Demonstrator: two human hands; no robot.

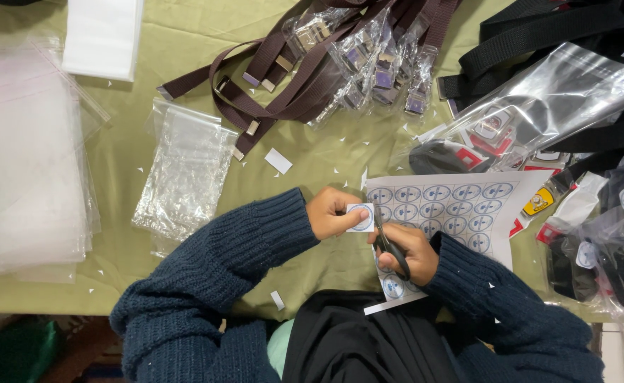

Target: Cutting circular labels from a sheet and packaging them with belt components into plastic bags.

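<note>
My left hand (333,213) pinches a small square label (361,217), white with a blue oval ring. Just right of it lies the label sheet (461,206), white, with rows of the same blue ovals; its lower end runs under my right hand (407,252). A stack of clear flat bags (24,156) fills the left side of the green cloth. Nearer me sits a smaller crinkled clear bag pile (184,174). At top centre, belt buckles lie in small clear pouches (368,60). At right, a large clear bag (546,99) covers red-and-white tags (493,131). A yellow tag (539,202) lies by the sheet's right edge. More clear packets (613,252) with round white labels lie far right.
</note>
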